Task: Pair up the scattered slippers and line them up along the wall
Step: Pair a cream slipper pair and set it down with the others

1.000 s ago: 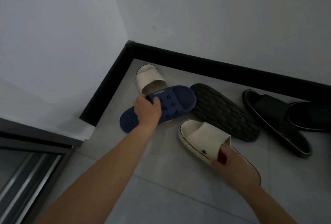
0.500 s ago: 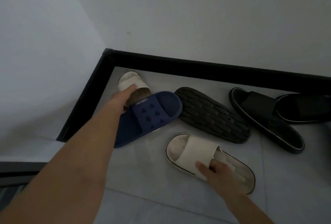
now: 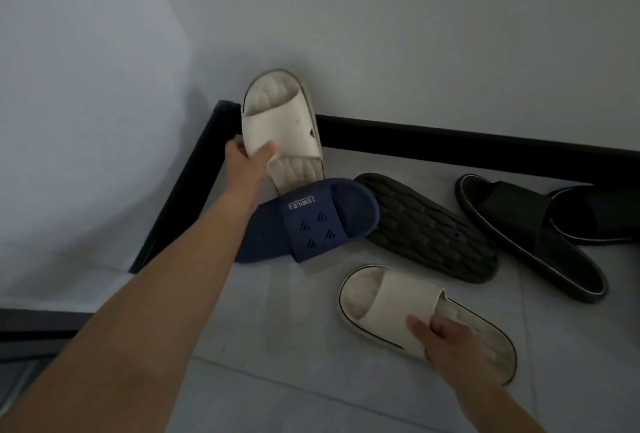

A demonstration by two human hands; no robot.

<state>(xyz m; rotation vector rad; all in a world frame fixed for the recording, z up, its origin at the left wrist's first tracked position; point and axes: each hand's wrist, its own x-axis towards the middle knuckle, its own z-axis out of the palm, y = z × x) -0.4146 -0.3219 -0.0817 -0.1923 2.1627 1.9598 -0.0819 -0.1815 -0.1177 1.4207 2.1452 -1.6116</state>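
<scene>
Down in the room corner: grey tiled floor (image 3: 311, 380) with thin grout lines, dim light, plain pale walls (image 3: 415, 34), black skirting board (image 3: 450, 148) running along both walls and meeting at the corner. Dark metal frame (image 3: 34, 328) at the lower left edge, can't tell what it belongs to.

Left hand (image 3: 247, 159) closed on the strap of a cream slipper (image 3: 280, 127), thumb on top of the strap, slipper lifted and tilted toe-up against the far wall, heel end just above the navy one. Right hand (image 3: 450, 342) closed on the strap edge of the second cream slipper (image 3: 391, 304), fingers tucked under the strap; this one lies flat on the floor, dark line round its sole.

Navy slipper (image 3: 311, 224) lies just below and right of the left hand, partly under the forearm. Strap has a small boxed label reading "SMILE", seen upside down, plus rows of short diagonal slits. Touching its toe end, further right, a dark slipper flipped sole-up (image 3: 429, 228), wavy tread showing. Beyond the right hand, near the skirting, a black slipper (image 3: 530, 235) upright with a pale line round the edge, and another black slipper (image 3: 595, 218) overlapping it at the right frame edge. Small dark mark on the lifted cream strap, unreadable.
</scene>
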